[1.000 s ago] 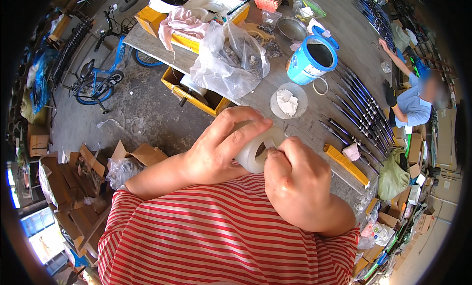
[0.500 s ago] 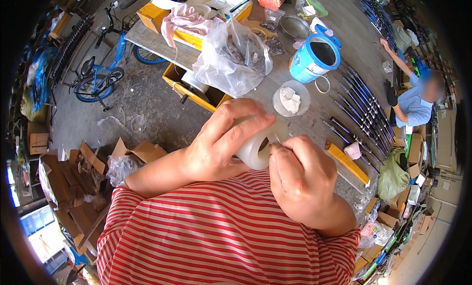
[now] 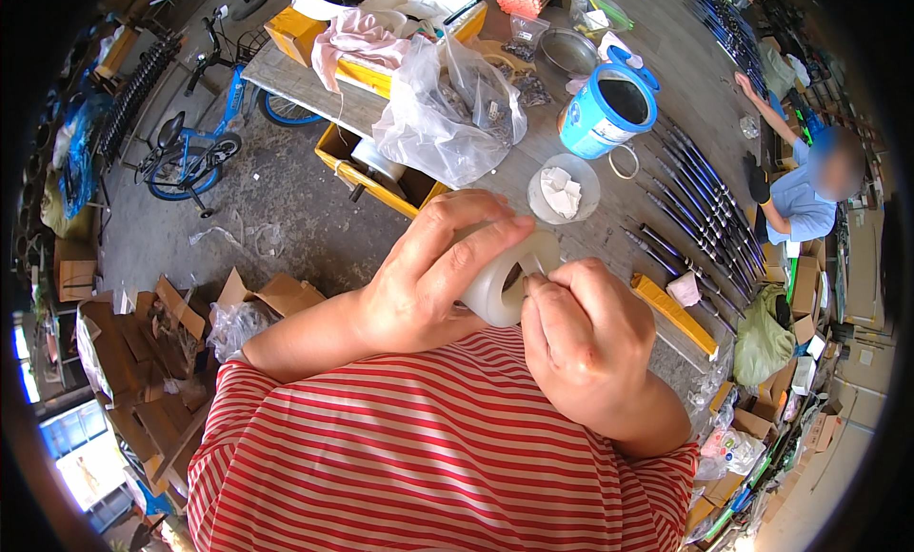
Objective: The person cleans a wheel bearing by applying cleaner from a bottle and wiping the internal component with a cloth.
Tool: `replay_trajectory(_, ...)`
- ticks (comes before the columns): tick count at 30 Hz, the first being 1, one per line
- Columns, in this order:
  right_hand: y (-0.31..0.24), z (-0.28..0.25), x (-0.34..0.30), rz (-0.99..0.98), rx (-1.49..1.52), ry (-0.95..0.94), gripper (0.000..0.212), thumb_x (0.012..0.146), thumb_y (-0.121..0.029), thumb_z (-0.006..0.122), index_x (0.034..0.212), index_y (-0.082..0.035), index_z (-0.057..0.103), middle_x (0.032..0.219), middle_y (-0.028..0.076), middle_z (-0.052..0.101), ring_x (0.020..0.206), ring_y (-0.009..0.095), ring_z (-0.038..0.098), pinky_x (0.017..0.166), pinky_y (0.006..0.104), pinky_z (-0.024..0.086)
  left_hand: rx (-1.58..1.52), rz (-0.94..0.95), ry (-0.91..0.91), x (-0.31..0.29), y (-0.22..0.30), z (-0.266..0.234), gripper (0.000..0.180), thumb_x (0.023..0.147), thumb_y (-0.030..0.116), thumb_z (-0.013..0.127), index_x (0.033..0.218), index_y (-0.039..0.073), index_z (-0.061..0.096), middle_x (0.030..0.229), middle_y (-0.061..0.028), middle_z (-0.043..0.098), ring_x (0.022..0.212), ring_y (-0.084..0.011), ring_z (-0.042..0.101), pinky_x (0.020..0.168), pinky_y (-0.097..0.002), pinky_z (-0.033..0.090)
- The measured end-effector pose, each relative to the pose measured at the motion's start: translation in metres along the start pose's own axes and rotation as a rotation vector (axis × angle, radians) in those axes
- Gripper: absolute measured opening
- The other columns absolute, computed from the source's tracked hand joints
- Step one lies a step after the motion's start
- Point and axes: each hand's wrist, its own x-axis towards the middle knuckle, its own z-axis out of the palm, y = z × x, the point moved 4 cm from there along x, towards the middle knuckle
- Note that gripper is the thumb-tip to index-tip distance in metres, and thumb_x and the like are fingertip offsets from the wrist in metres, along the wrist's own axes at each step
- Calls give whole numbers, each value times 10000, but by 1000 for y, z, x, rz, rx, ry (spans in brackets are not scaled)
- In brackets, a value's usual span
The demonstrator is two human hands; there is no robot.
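The left hand came in from the lower left with its forearm slanted upward, the back of the hand turned up and the fingers stretched to the right in a loose arch. The right hand faced it from the other side, its forearm bent up from the lower right, wrist flexed, knuckles raised and fingers curled inward. Between them, in front of the red-and-white striped shirt, was a roll of whitish, translucent material, thick-walled and smooth, with a round hollow through its middle; it was tilted so that the opening faced up and toward the right hand. The left fingers held the roll, spread over its far upper side, while the lower part of that hand lay against its left side. The right thumb and forefinger were drawn narrow into a pinch right at the rim of the hollow, on the roll's right side; what lay between their tips was hidden. The roll was held up off the bench, near its close edge, and appeared just below a clear round tub with white pieces in it
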Motion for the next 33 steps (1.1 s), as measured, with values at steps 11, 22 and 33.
replay_trajectory(11, 2, -1, -1, -18, 53, 25, 160, 683, -15, 585, 813, 77, 574, 763, 110, 485, 600, 209, 549, 460, 287, 462, 17, 38, 41, 0, 1, 3, 686, 526, 51, 806, 1156, -22, 548, 1084, -162, 507, 1009, -315, 548, 830, -385, 476)
replay_trajectory(22, 4, 0, 4, -64, 94, 73, 208, 646, -49, 576, 803, 88, 576, 759, 116, 478, 586, 204, 532, 438, 293, 447, -67, -71, 5, 5, 0, 0, 705, 519, 96, 840, 1154, -19, 556, 1087, -151, 533, 985, -275, 569, 808, -347, 485)
replay_trajectory(33, 4, -12, 18, -15, 123, -20, 117, 665, 42, 613, 780, 20, 598, 746, 95, 544, 618, 228, 580, 507, 321, 476, -511, -251, -21, -3, -21, 3, 782, 502, 119, 882, 1160, 19, 472, 1150, -161, 571, 1053, -243, 582, 903, -345, 466)
